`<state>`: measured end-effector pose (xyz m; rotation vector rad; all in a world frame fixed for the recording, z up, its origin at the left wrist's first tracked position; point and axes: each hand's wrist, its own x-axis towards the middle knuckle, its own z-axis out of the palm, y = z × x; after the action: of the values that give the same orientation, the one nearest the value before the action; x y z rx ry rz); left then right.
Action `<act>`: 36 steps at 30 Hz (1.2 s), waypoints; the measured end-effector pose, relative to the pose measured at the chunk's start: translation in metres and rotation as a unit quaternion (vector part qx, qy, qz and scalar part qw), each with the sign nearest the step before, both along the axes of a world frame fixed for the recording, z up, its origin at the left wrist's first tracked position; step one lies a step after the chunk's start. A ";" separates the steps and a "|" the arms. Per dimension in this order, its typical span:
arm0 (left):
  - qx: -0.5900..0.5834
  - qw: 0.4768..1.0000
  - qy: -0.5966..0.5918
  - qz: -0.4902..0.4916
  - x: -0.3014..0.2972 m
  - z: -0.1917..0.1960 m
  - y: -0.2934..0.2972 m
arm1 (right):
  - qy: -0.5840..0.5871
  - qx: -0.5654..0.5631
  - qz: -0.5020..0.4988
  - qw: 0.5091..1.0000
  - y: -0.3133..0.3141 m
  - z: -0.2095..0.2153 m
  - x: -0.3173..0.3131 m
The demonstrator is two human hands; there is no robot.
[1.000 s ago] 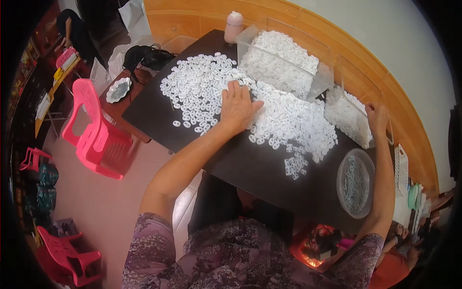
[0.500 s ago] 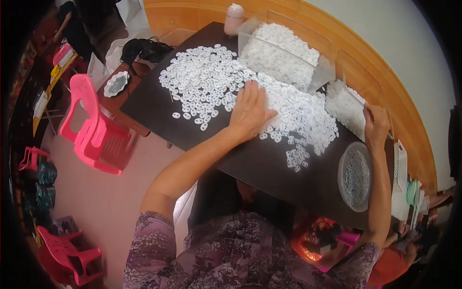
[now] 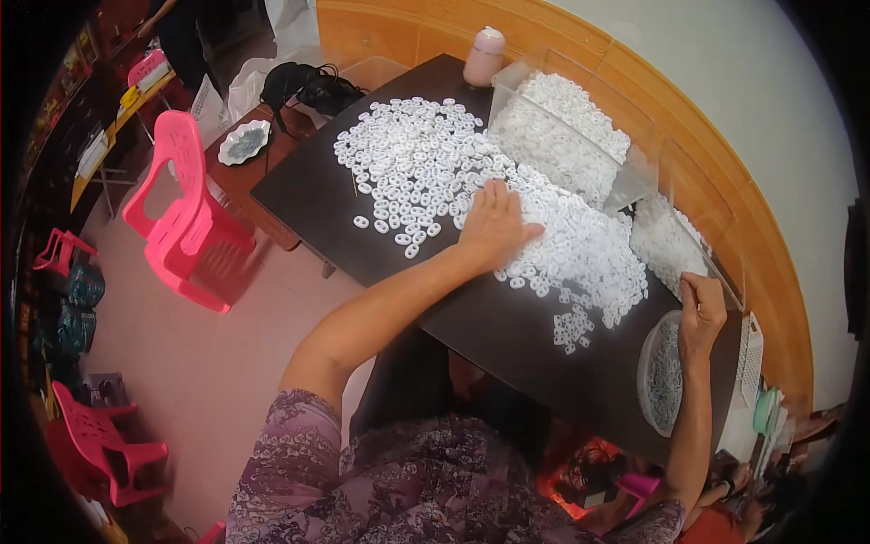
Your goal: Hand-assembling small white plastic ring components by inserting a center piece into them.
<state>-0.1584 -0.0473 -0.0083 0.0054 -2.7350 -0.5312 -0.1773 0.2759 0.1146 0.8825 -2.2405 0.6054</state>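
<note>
My left hand [image 3: 496, 227] lies palm down with fingers stretched out on a heap of small white plastic pieces [image 3: 580, 240], most of them oval with two holes. A second spread of white two-hole pieces [image 3: 408, 150] covers the table to its left. My right hand [image 3: 703, 315] is closed, thumb and fingers pressed together, between a clear bin of white pieces [image 3: 669, 240] and a round tub of small metal parts [image 3: 663, 381]. What its fingertips hold, if anything, is hidden. A small cluster of white pieces [image 3: 572, 329] lies apart near the heap.
A large clear bin [image 3: 562, 131] full of white pieces stands at the back, beside a pink bottle [image 3: 485, 57]. Left of the dark table [image 3: 304, 195] are a side table with a scalloped dish [image 3: 244, 142] and a pink chair [image 3: 186, 213]. Other people are at the edges.
My right hand has moved from the side of the smaller bin toward me, closer to the tub. My left hand stays on the heap. The whole view has shifted slightly.
</note>
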 end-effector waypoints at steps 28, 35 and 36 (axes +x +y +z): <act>0.013 0.995 0.012 -0.094 0.020 0.007 0.007 | -0.069 -0.003 0.046 0.997 -0.035 -0.016 0.018; -0.013 0.997 0.017 0.072 0.013 0.028 -0.010 | -0.053 -0.007 0.054 0.997 -0.033 -0.020 0.015; -0.014 0.997 0.018 0.073 0.012 0.031 -0.012 | -0.058 -0.009 0.054 0.997 -0.032 -0.021 0.016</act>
<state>-0.1460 -0.0593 0.0223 0.1857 -2.6807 -0.4489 -0.1613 0.2436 0.0938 0.9868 -2.2968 0.7433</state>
